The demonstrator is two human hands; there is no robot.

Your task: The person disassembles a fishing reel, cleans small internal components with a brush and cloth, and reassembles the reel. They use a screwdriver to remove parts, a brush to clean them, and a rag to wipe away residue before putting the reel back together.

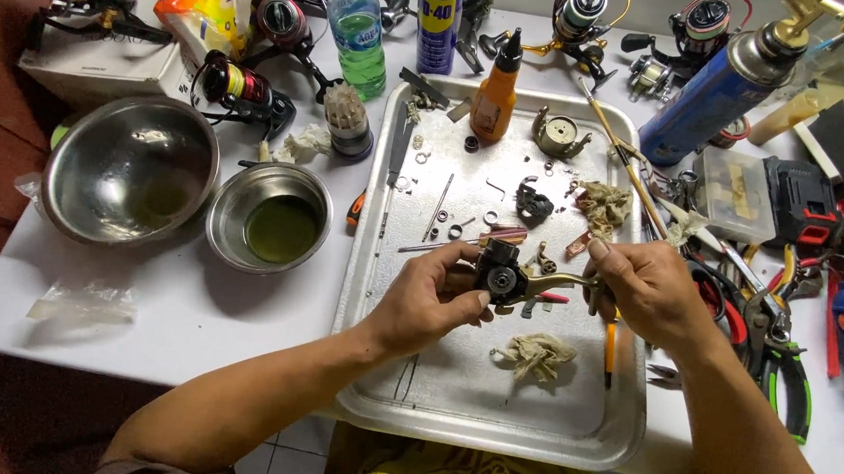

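My left hand [434,298] grips a small black fishing-reel body [501,272] above the metal tray [449,410]. My right hand [647,290] pinches the end of the brass-coloured crank handle [561,279] that sticks out of the reel body to the right. Both hands hover over the tray's middle. Just below them on the tray lies a crumpled dirty rag [536,354]. Small washers, pins and reel parts [535,203] are scattered across the tray's far half.
Two steel bowls [131,169] [270,217] stand left of the tray. Bottles, a spray can [438,18], an orange oil bottle [495,92], a blue gas torch [715,90] and several reels line the back. Pliers and cutters [776,335] lie right of the tray.
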